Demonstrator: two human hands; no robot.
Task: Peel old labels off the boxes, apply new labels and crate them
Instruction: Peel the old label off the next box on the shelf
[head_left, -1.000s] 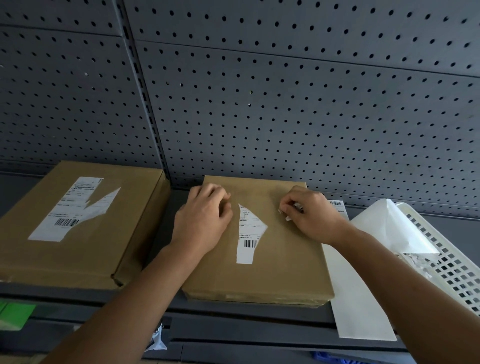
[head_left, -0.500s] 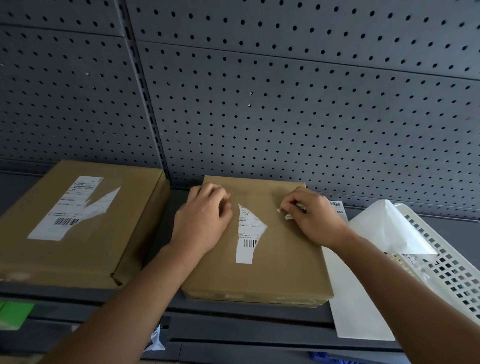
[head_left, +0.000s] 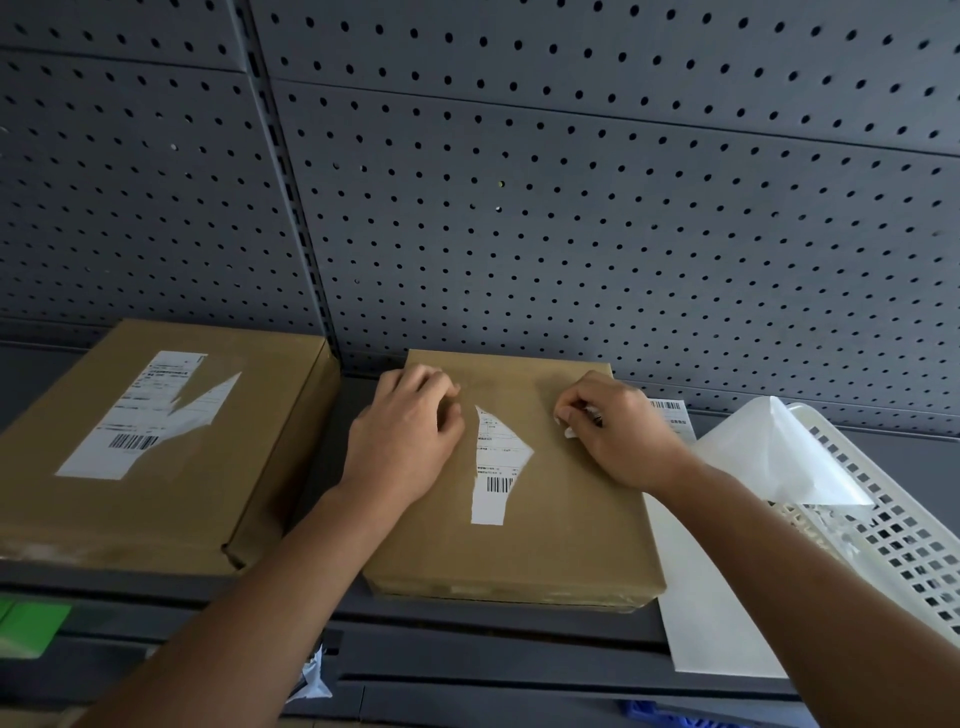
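Note:
A flat brown cardboard box (head_left: 540, 540) lies on the dark shelf in front of me. A torn strip of old white label (head_left: 496, 467) with a barcode is stuck to its top. My left hand (head_left: 408, 441) rests with curled fingers on the box's upper left part. My right hand (head_left: 613, 431) is at the upper right, pinching a small white scrap of label (head_left: 571, 431) between thumb and fingertips. A second, larger brown box (head_left: 218, 499) with a torn label (head_left: 150, 410) lies to the left.
A white perforated basket (head_left: 893, 525) holding a translucent backing sheet (head_left: 779, 457) stands at the right. A white label sheet (head_left: 711, 618) lies beside the middle box. The grey pegboard wall (head_left: 571, 208) rises behind. A green item (head_left: 31, 629) sits below the shelf at left.
My right hand's fingers have shifted slightly on the scrap at the box's upper right. The left hand and both boxes have stayed put.

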